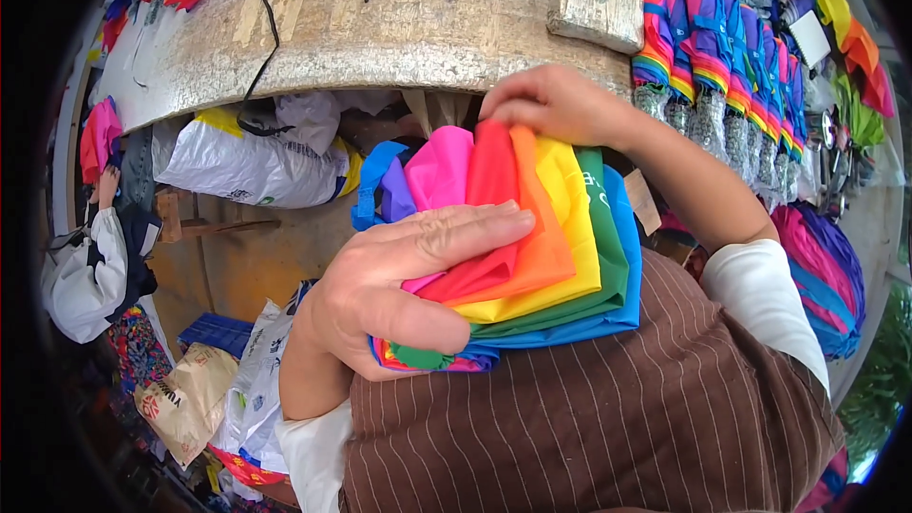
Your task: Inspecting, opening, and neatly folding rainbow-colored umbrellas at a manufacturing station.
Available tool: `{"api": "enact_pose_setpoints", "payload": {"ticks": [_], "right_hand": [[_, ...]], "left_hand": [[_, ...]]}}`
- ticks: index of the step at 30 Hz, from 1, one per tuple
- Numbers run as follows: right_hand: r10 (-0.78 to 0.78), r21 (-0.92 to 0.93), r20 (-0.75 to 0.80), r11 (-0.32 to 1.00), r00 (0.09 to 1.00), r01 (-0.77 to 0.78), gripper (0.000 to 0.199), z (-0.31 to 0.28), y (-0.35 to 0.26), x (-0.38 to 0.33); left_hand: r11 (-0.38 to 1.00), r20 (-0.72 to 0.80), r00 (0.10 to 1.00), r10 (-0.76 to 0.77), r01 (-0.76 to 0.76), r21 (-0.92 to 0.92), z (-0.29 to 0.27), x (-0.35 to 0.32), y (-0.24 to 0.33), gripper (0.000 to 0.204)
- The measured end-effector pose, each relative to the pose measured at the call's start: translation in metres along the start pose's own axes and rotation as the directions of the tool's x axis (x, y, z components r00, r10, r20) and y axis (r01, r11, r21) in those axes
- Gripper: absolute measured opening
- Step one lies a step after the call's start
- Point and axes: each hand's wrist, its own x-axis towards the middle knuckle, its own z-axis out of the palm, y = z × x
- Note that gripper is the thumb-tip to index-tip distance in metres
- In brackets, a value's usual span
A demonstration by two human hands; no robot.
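A rainbow umbrella (556,237) lies gathered in front of my striped brown apron, its panels stacked in pink, red, orange, yellow, green and blue. My left hand (404,285) is closed around its near left part, with the fingers across the red and orange panels and the thumb over the green-tipped end. At the far edge of the panels is my right hand (546,104), fingers bent and pinching the cloth by the red and orange folds; its fingertips are partly hidden. A blue strap (377,185) sticks out on the umbrella's left side.
Beyond my hands is a worn wooden tabletop (418,33) with a wooden block (597,2). A row of folded rainbow umbrellas (708,33) lies at the right. White sacks (256,157) sit under the table edge. A person in white (85,275) is at the far left.
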Motion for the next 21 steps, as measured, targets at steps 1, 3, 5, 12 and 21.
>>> {"api": "enact_pose_setpoints", "payload": {"ticks": [1, 3, 5, 12, 21], "right_hand": [[-0.135, -0.273, -0.162, 0.958, 0.978, 0.087, 0.022, -0.008, -0.008, -0.003], [-0.344, -0.243, -0.180, 0.923, 0.921, 0.298, 0.031, -0.021, -0.032, -0.025], [-0.490, -0.201, -0.062, 0.860, 0.870, 0.470, 0.040, -0.011, -0.055, -0.048], [-0.748, 0.469, -0.246, 0.465, 0.617, 0.751, 0.032, -0.069, -0.103, -0.038], [-0.533, 0.441, 0.125, 0.785, 0.837, 0.435, 0.069, -0.029, -0.126, 0.052]], "left_hand": [[0.999, -0.019, 0.999, -0.029, 0.030, 0.021, -0.002, -0.002, 0.003, 0.026], [0.998, -0.059, 0.997, -0.044, 0.046, 0.042, -0.011, 0.002, 0.006, 0.031], [0.996, -0.415, 0.905, -0.091, 0.082, -0.039, -0.003, -0.011, 0.001, 0.035], [0.999, -0.625, 0.780, -0.041, 0.019, -0.041, -0.051, 0.032, 0.025, 0.042], [0.965, -0.799, 0.549, 0.246, -0.057, 0.258, -0.097, 0.100, 0.029, 0.030]]}}
